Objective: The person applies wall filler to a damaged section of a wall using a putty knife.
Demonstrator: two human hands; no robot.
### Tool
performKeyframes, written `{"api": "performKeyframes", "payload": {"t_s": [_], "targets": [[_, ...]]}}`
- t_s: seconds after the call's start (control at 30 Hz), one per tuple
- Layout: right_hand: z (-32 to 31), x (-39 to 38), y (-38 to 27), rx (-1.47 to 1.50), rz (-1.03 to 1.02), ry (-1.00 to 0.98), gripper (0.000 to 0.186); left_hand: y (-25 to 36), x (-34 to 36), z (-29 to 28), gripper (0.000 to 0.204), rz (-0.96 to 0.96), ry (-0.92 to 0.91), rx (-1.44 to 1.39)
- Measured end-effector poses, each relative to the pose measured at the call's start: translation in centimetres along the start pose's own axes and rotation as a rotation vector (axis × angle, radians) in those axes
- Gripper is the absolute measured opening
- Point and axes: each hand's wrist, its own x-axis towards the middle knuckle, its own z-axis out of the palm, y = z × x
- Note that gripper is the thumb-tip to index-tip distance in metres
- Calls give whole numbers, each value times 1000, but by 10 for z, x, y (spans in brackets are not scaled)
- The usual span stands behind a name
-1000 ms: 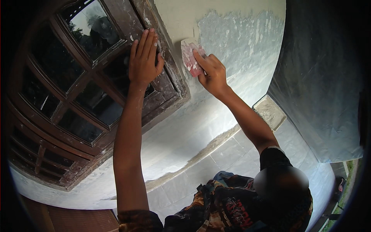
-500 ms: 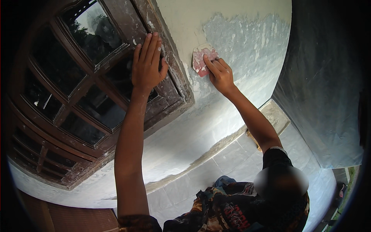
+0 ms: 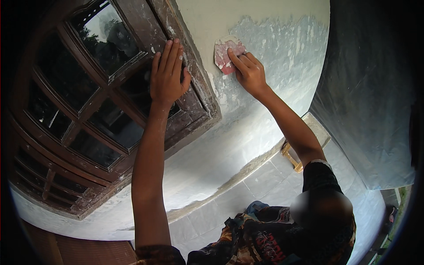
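Here, angular scraper, mottled wall.

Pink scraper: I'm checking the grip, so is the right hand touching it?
Touching: the head view shows the right hand gripping the pink scraper, one digit across its face.

Extends the left arm nearly straight upward, with the left hand flat, fingers together, thumb apart. Angles the right forearm upward-left, with the right hand curled and one digit, apparently the index finger, extended.
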Motion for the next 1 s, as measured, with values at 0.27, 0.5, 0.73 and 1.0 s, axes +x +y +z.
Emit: {"api": "performKeyframes", "payload": {"t_s": [0.27,0.5,0.73,1.0], "targets": [[-22,-73,-74,268,114,-149,71,-2,2,-1,58,-7,-10,3],[-9,16,-18,38,115,28,73,2,3,-1,56,-6,-1,-15],[-11,-66,-65,200,196,-102,74,1,0,-1,57,-10,-4,-11],[-15,17,-13,62,175,7,73,2,3,1,57,-4,-5,4]]}}
